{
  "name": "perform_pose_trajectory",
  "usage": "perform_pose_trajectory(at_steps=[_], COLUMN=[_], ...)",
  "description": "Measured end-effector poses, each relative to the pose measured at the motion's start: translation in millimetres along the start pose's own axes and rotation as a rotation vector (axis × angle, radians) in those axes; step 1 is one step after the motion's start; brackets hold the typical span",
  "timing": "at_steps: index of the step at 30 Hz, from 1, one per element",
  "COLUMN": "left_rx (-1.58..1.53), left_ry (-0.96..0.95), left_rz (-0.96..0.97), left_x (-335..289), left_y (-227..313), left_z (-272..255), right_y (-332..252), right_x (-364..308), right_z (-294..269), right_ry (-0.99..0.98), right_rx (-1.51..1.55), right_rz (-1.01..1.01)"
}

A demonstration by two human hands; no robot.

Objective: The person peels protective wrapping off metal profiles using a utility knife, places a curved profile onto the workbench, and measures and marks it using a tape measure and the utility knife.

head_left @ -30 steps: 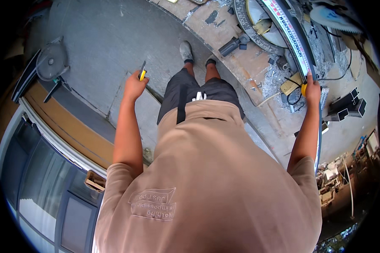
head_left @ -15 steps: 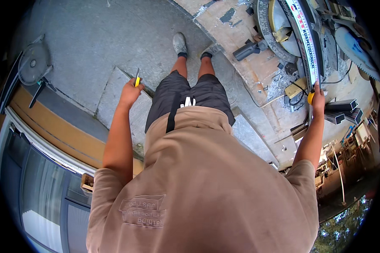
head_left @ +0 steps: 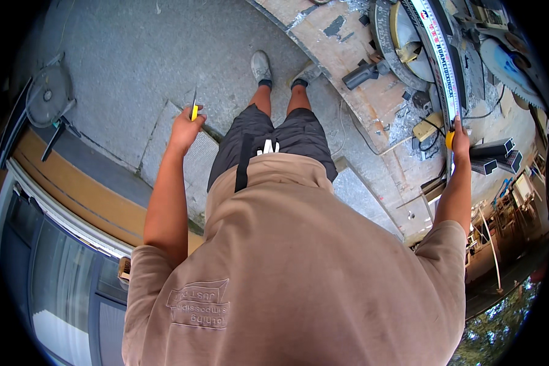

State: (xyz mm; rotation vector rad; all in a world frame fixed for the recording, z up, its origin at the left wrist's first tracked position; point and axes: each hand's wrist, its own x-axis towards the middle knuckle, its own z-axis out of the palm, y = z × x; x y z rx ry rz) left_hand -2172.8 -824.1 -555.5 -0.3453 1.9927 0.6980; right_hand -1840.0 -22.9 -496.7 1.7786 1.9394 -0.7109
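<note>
My left hand [head_left: 186, 129] is closed round a yellow-handled utility knife [head_left: 194, 112], its thin dark blade pointing away from me. On the right, my right hand [head_left: 460, 141] grips a yellow tape measure [head_left: 449, 139]. That hand rests at the near end of a long dark metal profile [head_left: 443, 67], which has a pale printed strip along its top. The profile lies across the round base of a cutting saw [head_left: 382, 39]. A toothed saw blade [head_left: 511, 72] stands to the right of it. My fingers partly hide the tape measure.
A wooden workbench [head_left: 323, 46] bears metal shavings, offcuts and a grey tubular piece [head_left: 360, 75]. Cut ends of black rectangular tubes [head_left: 497, 156] stick out beside my right hand. A round, clear-topped fan-like object [head_left: 47, 94] stands at far left. A cable [head_left: 483, 118] crosses the bench.
My left hand has shifted slightly left and away from me, with the knife turned more upright. My right hand stays at the profile's end; the view has moved a little.
</note>
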Motion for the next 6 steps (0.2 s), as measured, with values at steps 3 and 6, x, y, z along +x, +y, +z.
perform_pose_trajectory(at_steps=[3, 6], left_rx=[0.005, 0.026], left_ry=[-0.027, -0.045], left_rz=[-0.077, -0.109], left_x=[-6.0, -10.0], left_y=[-12.3, -24.9], left_z=[6.2, 12.8], right_y=[4.5, 2.8], right_x=[6.3, 11.7], right_z=[-2.4, -2.3], right_ry=[0.001, 0.000], right_rx=[-0.052, -0.135], right_rz=[-0.014, -0.014])
